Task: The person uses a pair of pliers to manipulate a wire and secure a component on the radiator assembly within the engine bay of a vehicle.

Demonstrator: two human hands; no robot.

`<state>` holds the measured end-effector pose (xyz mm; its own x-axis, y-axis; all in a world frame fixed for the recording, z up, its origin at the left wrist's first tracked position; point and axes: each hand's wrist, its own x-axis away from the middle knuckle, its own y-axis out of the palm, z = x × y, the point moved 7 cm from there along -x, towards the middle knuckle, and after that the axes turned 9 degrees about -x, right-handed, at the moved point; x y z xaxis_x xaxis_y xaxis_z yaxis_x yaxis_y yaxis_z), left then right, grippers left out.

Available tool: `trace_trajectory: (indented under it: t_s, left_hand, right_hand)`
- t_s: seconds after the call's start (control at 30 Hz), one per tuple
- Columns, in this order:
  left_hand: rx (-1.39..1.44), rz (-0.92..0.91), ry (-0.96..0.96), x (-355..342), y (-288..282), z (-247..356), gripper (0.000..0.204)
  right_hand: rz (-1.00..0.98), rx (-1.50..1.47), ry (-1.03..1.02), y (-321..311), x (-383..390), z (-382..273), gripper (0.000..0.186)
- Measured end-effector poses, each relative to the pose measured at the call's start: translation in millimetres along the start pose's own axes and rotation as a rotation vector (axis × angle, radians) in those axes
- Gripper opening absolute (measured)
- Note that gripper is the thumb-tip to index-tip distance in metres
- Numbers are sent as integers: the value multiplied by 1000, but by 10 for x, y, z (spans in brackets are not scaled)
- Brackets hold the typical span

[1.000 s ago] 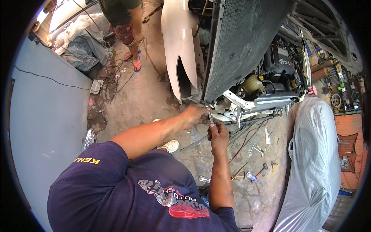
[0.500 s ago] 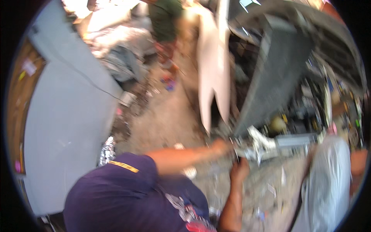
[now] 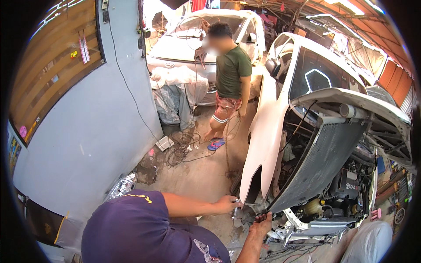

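Left hand [image 3: 226,204] is closed on a small silvery metal piece [image 3: 236,213], just left of the lower end of the dark radiator-like panel [image 3: 322,162]; tool or part, too small to tell. Right hand [image 3: 262,224] sits at that same lower end, fingers curled; can't tell whether it grips anything. Panel leans at a slant between the pale fender [image 3: 263,144] on its left and the engine bay [image 3: 344,186] on its right. Front end reads as part-dismantled: bonnet [image 3: 351,97] up above the panel, white front framework [image 3: 296,221] bare below right of it. Not done, by the look of it: panel isn't seated flat across the framework, no outer cover on the front. Fender looks to be on the car; can't tell whether its lower tip is fastened. Coolant-type tank [image 3: 313,206] is in place right of the panel. Co-worker [image 3: 232,70] stands well left of it.
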<state>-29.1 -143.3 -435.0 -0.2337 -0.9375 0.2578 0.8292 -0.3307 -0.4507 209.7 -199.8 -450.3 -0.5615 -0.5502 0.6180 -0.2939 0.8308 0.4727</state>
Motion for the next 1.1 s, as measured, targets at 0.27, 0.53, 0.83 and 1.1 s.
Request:
trace_trajectory:
  t_s: [0.27, 0.53, 0.83, 1.1]
  left_hand:
    - [-59, -23, -89, 226, -909, -527, 32]
    - [-17, 116, -1, 42, -1608, -825, 33]
    - [787, -536, -439, -131, -1260, -623, 24]
    - [784, -780, -491, -187, -1134, -65, 27]
  right_hand:
    - [26, -54, -54, -26, -139, 80, 22]
    - [-13, -222, -206, -220, -212, 162, 21]
    - [-599, 950, -736, 1206, 1492, 578, 14]
    - [-650, 1349, -793, 1762, 1890, 791, 48]
